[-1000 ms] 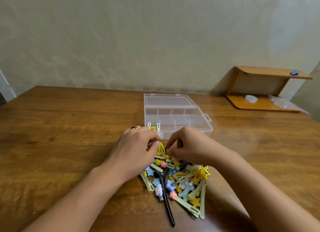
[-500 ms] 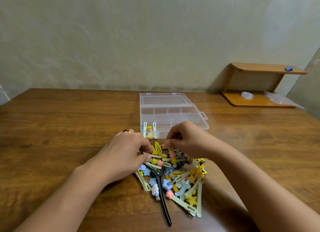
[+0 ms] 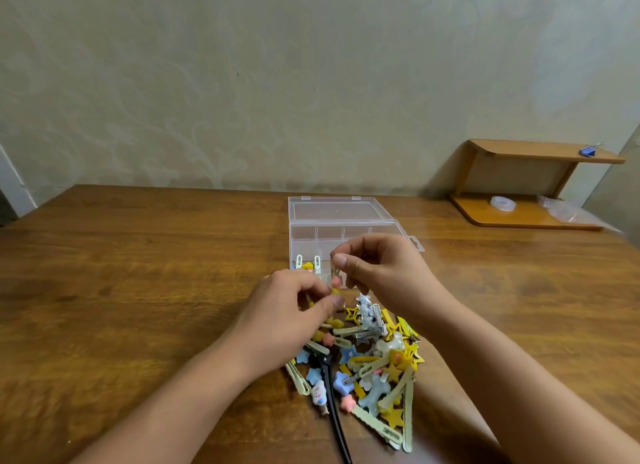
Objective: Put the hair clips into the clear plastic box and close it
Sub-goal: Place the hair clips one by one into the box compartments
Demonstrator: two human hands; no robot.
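A pale green hair clip (image 3: 335,274) hangs upright, pinched between thumb and fingers of the right hand (image 3: 384,269), just in front of the clear plastic box (image 3: 346,237), which sits open on the wooden table (image 3: 138,290) with two clips in its near left compartment. The left hand (image 3: 294,311) curls its fingers into the pile of hair clips (image 3: 367,363); what it pinches cannot be told. A long black clip (image 3: 334,404) lies under the pile.
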